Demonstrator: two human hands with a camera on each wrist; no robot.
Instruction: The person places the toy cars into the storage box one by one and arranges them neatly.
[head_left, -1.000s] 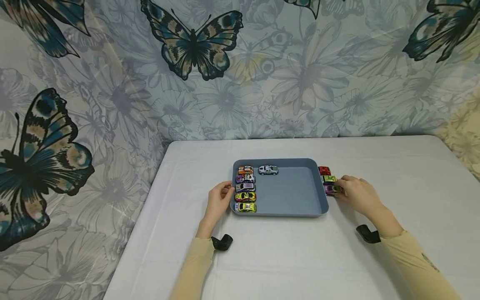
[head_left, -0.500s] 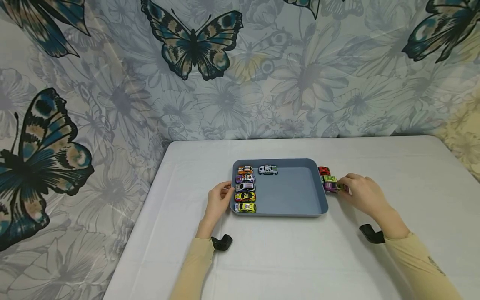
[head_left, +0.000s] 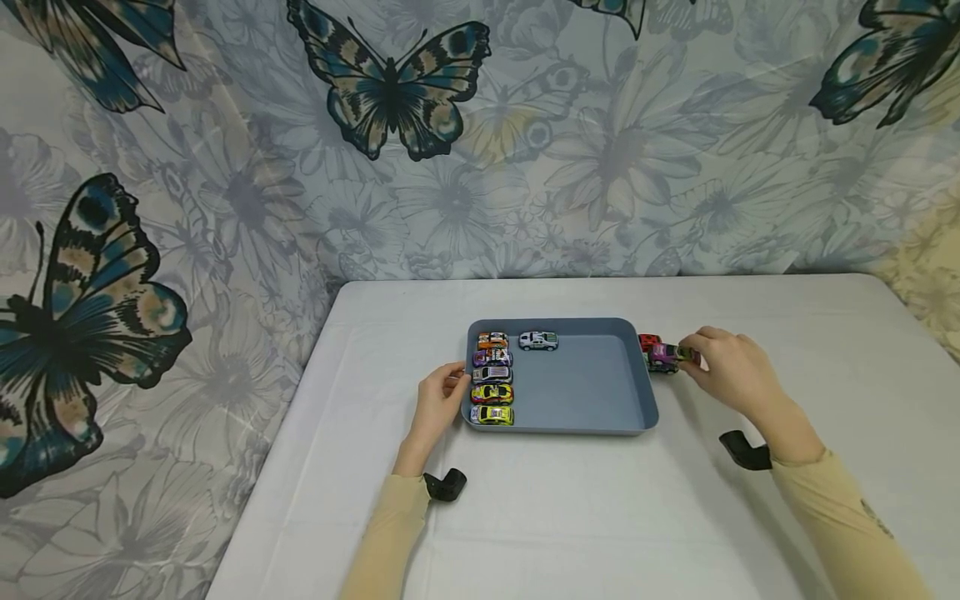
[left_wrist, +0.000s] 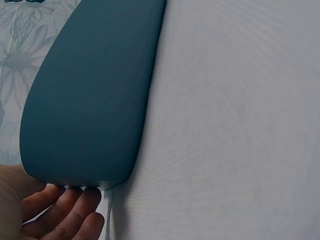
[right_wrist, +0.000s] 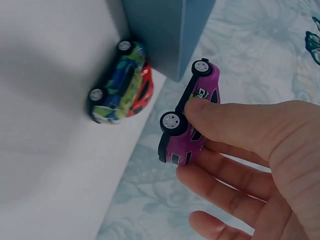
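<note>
purple toy car (right_wrist: pixel 181 142): in the air just outside the tray's right end, tilted, wheels facing the wrist camera.
right hand (head_left: pixel 729 371): grasping the purple car, thumb on one side, fingers on the other.
parked outside: green-and-blue toy car (right_wrist: pixel 120 85) and red toy car (right_wrist: pixel 143 95), side by side on the cloth by the tray's right end. head view: purple car covers most of the green one.
tray (head_left: pixel 577 392): blue-grey, rectangular, flat on the table.
left column in tray: five cars, far to near: orange (head_left: pixel 492 340), purple-and-white (head_left: pixel 492 357), dark grey (head_left: pixel 492 375), yellow-and-black (head_left: pixel 492 393), yellow-green (head_left: pixel 492 415).
second column: one silver car (head_left: pixel 538 340), far edge.
left hand (head_left: pixel 435 400): fingers bent, touching the tray's left end; can't tell if gripping or just resting.
wrists: black mounts (head_left: pixel 446 485), beige sleeves (head_left: pixel 386 533).
table: white cloth (head_left: pixel 600 517).
backdrop: floral fabric (head_left: pixel 600 167) with butterflies.
</note>
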